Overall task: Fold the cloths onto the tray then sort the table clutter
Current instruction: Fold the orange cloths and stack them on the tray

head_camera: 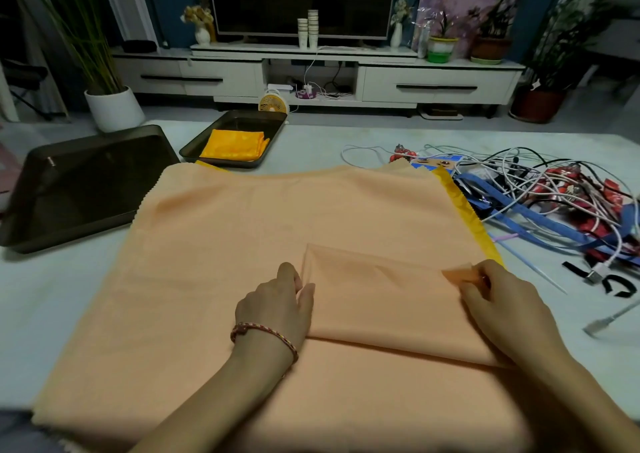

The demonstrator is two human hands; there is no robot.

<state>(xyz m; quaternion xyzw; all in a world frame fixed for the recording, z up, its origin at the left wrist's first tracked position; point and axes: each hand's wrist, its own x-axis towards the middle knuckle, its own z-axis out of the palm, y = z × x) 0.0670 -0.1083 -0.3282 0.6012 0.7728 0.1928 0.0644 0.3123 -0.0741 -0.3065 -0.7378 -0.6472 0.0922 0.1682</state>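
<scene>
Yellow cloth (235,144) folded, sits in tray (192,144) at 11 o'clock. Left hand (277,300) pinches peach cloth (381,300) left edge, right hand (498,300) pinches right corner, mid-fold. Spread cloths (277,210) wait beneath. Cable clutter (540,189) at 2 o'clock unsorted.

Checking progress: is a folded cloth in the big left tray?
No, the big tray is bare; the folded yellow cloth lies in the far tray.

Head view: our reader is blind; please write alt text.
The left hand and right hand pinch a folded peach cloth atop a spread peach cloth. A folded yellow cloth lies in the far tray; tangled cables lie right.
</scene>
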